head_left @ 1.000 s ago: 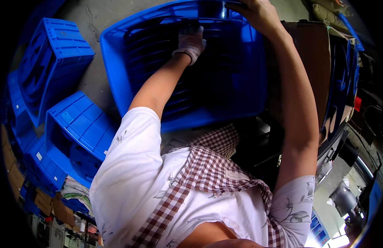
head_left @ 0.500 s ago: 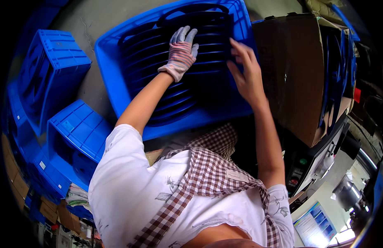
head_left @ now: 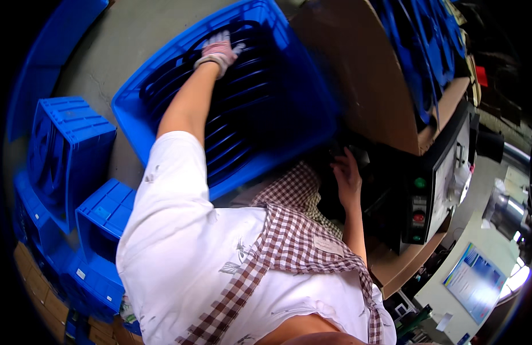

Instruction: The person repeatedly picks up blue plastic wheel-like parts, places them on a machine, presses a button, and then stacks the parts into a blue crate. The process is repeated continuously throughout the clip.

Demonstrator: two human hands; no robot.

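1. Black rings (head_left: 220, 109), stacked in rows, fill a large blue crate (head_left: 162, 75) that sits tilted on a grey concrete floor (head_left: 105, 46), in front of the person and toward their left.
2. More blue crates (head_left: 68, 149) stand stacked on the floor to the person's left, some with open sides facing up; one lower crate (head_left: 102, 221) sits just beside the white sleeve.
3. A brown cardboard sheet (head_left: 358, 75) leans along the right wall of the large crate, and beyond it more blue parts lie heaped at the top right.
4. To the right stands a dark machine with a control panel (head_left: 418, 210) carrying a green and a red button; a lit screen (head_left: 473, 279) shows further down on the right.
5. Left hand (head_left: 219, 50), in a whitish work glove, reaches far into the crate with the arm stretched nearly straight; its fingers rest on the top rings, but whether they clasp one cannot be told.
6. Right hand (head_left: 347, 175), bare, is drawn back low beside the checked apron, fingers loosely curved toward the dark machine; whether it holds anything cannot be told.
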